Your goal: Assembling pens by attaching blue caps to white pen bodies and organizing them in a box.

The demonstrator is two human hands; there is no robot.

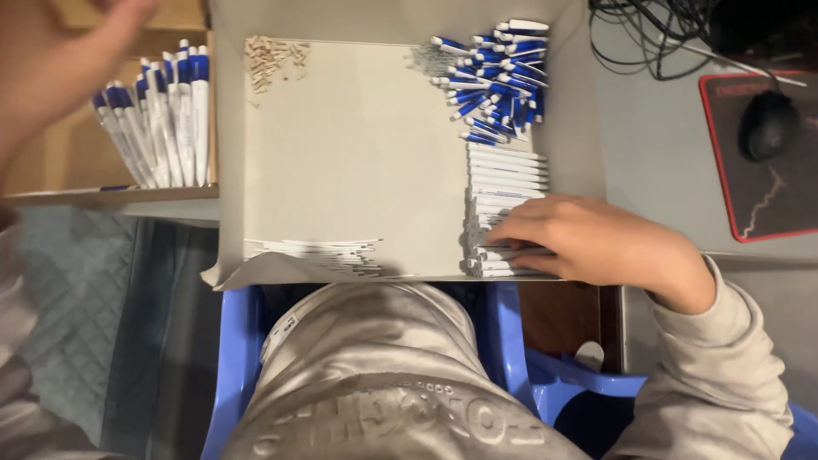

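Head view, looking straight down. Grey cardboard sheet (358, 162) lies across the person's lap and the desk edge, acting as a work tray.

Right hand (588, 243) at the sheet's right edge, near corner. Palm down, fingers (520, 230) loosely curled and spread over the stack of white pen barrels (507, 192); fingertips touching the nearest barrels. Cannot tell whether any barrel is actually pinched.

Left hand (60, 60) raised at the far left, blurred, fingers roughly extended. Nothing visible in it. It hovers above the cardboard box (60, 162) that stands just beside the sheet's left edge. In the box: assembled blue-and-white pens (162, 119), lying side by side, blue ends away from the person.

On the sheet:
- far right corner: loose heap of blue-and-white pen parts (498, 81), touching the far end of the barrel stack.
- far left corner: small scatter of tiny beige pieces (273, 58).
- near edge, left of centre: thin white refill-like rods (319, 251), lying parallel to the edge.

Right of the sheet, on the grey desk (656, 162): black mouse (769, 123) on a red-bordered mouse pad (767, 204), tangle of black cables (648, 34) at the far edge. Blue plastic chair (239, 341) shows under the person's grey sweatshirt (392, 375).
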